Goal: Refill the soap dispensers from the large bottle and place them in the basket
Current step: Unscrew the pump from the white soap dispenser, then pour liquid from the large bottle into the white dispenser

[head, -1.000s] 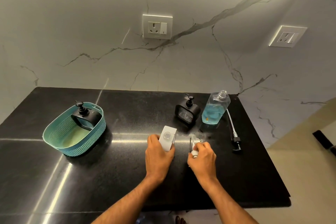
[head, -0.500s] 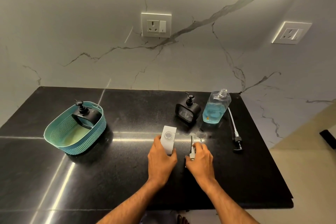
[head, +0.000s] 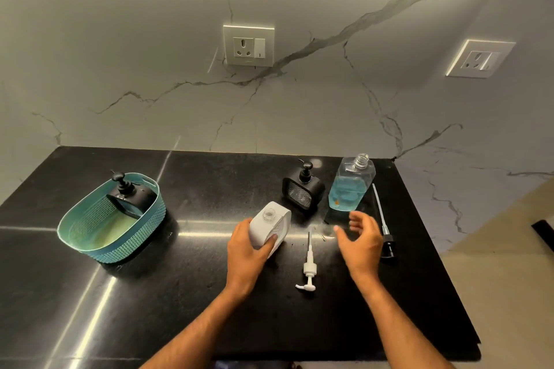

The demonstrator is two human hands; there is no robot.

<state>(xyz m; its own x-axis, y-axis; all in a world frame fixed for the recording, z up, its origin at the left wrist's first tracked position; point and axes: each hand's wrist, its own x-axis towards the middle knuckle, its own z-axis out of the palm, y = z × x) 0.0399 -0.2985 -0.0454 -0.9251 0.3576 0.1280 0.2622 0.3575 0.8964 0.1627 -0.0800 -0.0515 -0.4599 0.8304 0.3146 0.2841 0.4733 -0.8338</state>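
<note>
My left hand (head: 247, 252) grips a white soap dispenser (head: 271, 223) with its neck open, standing on the black counter. Its white pump (head: 308, 268) lies flat on the counter between my hands. My right hand (head: 361, 238) hovers with fingers spread and holds nothing, just in front of the large clear bottle (head: 349, 184) of blue soap, which stands uncapped. A black dispenser (head: 302, 189) stands left of the bottle. Another black dispenser (head: 129, 193) sits in the teal basket (head: 99, 244) at the left.
The big bottle's black pump with its long tube (head: 383, 225) lies on the counter right of my right hand. The counter's right edge (head: 434, 249) drops to the floor. A marble wall with two sockets (head: 248, 45) rises behind.
My right hand has let go of the white pump, which now lies on the counter, and has moved right and forward toward the big bottle. My left hand keeps hold of the white dispenser.
</note>
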